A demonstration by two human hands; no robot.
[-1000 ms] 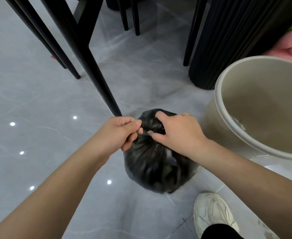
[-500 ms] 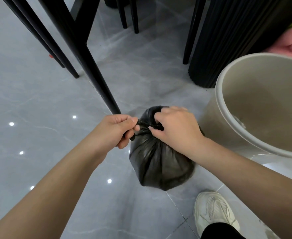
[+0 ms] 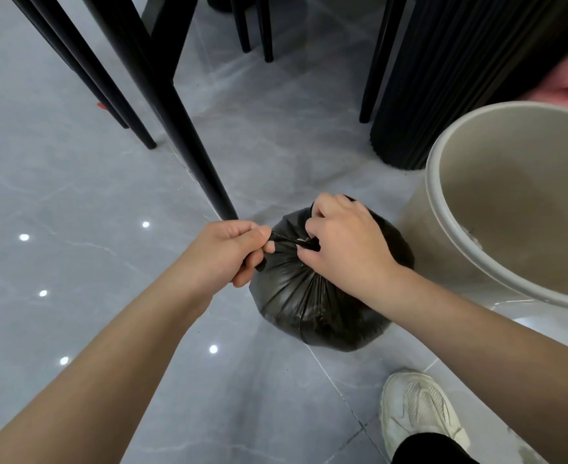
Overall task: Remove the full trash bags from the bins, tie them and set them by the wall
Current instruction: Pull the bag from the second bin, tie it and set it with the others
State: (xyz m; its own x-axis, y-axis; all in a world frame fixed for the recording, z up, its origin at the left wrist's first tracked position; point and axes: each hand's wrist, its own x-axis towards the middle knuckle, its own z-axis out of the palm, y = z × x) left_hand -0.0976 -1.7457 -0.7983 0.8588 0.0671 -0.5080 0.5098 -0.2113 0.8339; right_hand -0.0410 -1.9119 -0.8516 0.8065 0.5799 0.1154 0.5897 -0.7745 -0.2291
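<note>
Head view: black bag (image 3: 316, 306) sits on the grey tile floor (image 3: 75, 195), right next to the beige bin (image 3: 517, 182), which has no bag in it and leans toward the camera. Both hands are clamped on the bag's gathered neck. The left hand (image 3: 222, 252) pinches a twisted strand of plastic and holds it taut out to the left. The right hand (image 3: 346, 242) has its fingers curled into the bunched top. The hands are close together, with just that strand between them. A black chair leg (image 3: 175, 112) comes down just behind the left hand. A ribbed black column (image 3: 460, 61) stands behind the bin. A white shoe (image 3: 420, 406) is near the bag, bottom right.
</note>
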